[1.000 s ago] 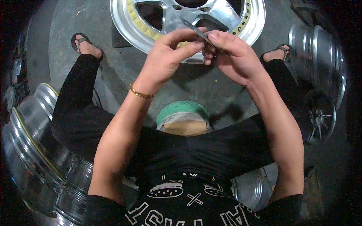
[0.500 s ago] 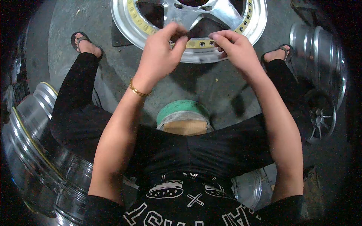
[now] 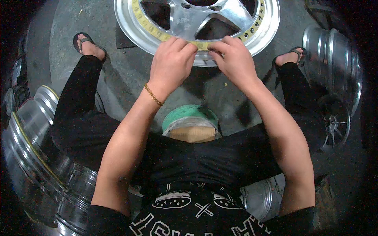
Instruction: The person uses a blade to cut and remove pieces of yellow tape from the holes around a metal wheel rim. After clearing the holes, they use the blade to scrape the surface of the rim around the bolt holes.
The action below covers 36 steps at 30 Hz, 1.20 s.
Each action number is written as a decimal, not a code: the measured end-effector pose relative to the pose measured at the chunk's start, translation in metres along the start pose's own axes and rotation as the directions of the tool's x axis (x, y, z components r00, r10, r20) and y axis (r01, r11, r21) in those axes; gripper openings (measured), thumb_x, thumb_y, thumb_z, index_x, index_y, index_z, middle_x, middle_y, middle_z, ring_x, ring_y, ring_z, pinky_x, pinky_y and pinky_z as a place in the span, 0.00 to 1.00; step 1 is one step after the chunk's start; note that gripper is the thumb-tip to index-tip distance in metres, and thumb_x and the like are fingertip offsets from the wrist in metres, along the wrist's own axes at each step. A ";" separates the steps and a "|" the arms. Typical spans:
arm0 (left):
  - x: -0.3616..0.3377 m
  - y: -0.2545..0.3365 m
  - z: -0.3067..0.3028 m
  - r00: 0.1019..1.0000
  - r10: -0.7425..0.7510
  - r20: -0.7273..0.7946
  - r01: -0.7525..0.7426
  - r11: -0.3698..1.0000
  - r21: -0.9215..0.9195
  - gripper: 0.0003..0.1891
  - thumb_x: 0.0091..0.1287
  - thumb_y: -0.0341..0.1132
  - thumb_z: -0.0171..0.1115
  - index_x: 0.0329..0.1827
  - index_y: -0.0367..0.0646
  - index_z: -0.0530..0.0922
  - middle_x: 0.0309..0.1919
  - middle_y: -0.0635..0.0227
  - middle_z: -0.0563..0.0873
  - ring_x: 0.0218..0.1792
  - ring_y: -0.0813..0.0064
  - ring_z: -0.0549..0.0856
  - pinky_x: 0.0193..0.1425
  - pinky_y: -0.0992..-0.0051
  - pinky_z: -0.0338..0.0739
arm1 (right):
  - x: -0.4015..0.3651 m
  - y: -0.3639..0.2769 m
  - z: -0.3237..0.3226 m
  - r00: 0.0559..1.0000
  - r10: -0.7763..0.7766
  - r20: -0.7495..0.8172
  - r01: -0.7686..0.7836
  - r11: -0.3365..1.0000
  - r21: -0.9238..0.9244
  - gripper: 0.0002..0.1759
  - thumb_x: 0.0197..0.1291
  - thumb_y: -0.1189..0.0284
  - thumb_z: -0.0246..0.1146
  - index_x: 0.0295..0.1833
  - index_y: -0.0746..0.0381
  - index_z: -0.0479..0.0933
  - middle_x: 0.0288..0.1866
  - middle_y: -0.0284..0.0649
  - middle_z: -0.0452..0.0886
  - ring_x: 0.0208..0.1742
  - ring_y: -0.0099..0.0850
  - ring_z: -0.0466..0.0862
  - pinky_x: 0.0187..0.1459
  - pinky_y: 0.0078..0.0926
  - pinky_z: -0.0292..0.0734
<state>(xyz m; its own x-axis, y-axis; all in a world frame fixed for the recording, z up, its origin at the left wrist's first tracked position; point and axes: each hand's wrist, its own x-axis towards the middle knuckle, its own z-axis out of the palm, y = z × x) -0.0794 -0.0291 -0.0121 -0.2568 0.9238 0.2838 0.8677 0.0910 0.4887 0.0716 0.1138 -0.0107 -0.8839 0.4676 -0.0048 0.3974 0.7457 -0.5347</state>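
Yellow band [image 3: 149, 27]: runs around the near part of the silver wheel's face, just inside the outer lip; round marks show faintly through its left stretch, while dark open holes line the right.
Silver wheel [image 3: 189, 19]: on the grey floor [image 3: 65, 23], in front of the person and between the feet, its far edge out of view.
Left hand [image 3: 172, 63]: over the wheel's near rim, back up, fingers curled, thumb and forefinger close together at the band; I cannot tell whether they pinch anything.
Right hand [image 3: 235, 59]: opposite, a small gap away, fingers bent, thumb and forefinger tips near each other at the band; whether they clamp it is unclear.
Gold bracelet [image 3: 152, 95]: around the left wrist.
Green round piece [image 3: 191, 112]: between the thighs, with a wooden board [image 3: 193, 134] on its near side.
Metal rims: stacked at the left [image 3: 23, 129], more standing at the right [image 3: 330, 55], near a dark spoked wheel [image 3: 334, 126].
Black sandals [image 3: 84, 41]: one on each foot.
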 end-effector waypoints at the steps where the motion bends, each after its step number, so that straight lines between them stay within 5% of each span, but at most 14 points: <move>1: 0.000 0.001 -0.001 1.000 0.001 0.001 -0.001 1.000 -0.002 0.04 0.61 0.31 0.67 0.37 0.46 0.82 0.35 0.67 0.83 0.42 0.60 0.82 0.45 0.62 0.76 | 0.001 0.000 0.002 1.000 0.002 0.000 -0.002 1.000 0.000 0.11 0.58 0.69 0.71 0.46 0.58 0.87 0.37 0.42 0.82 0.46 0.45 0.82 0.49 0.41 0.77; 10: -0.012 0.000 0.000 0.994 0.012 0.110 -0.016 0.999 0.035 0.11 0.56 0.27 0.70 0.42 0.42 0.82 0.38 0.62 0.81 0.43 0.57 0.80 0.49 0.61 0.78 | 0.004 -0.001 0.012 1.000 0.003 -0.019 -0.004 0.998 -0.058 0.10 0.59 0.67 0.68 0.41 0.61 0.87 0.38 0.44 0.84 0.46 0.46 0.81 0.51 0.45 0.78; 15: -0.012 0.000 0.003 0.995 0.094 0.030 -0.094 0.996 -0.002 0.08 0.52 0.26 0.63 0.35 0.42 0.78 0.34 0.64 0.78 0.39 0.59 0.79 0.44 0.62 0.78 | 0.003 0.000 0.016 1.000 0.000 -0.007 0.000 1.000 -0.007 0.09 0.59 0.68 0.71 0.40 0.63 0.87 0.35 0.46 0.84 0.44 0.48 0.81 0.49 0.45 0.76; 36: -0.015 -0.004 0.002 0.992 0.037 0.117 -0.037 0.999 0.001 0.08 0.57 0.25 0.67 0.39 0.41 0.80 0.36 0.63 0.80 0.42 0.59 0.81 0.49 0.63 0.78 | 0.008 0.001 0.018 0.999 0.025 0.027 -0.024 1.000 -0.013 0.12 0.60 0.66 0.69 0.36 0.65 0.85 0.37 0.49 0.84 0.45 0.50 0.81 0.51 0.47 0.76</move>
<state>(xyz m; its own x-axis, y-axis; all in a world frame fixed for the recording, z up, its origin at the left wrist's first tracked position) -0.0777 -0.0420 -0.0200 -0.1732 0.9638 0.2029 0.8769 0.0571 0.4772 0.0606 0.1092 -0.0262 -0.8800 0.4732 -0.0406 0.4222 0.7403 -0.5232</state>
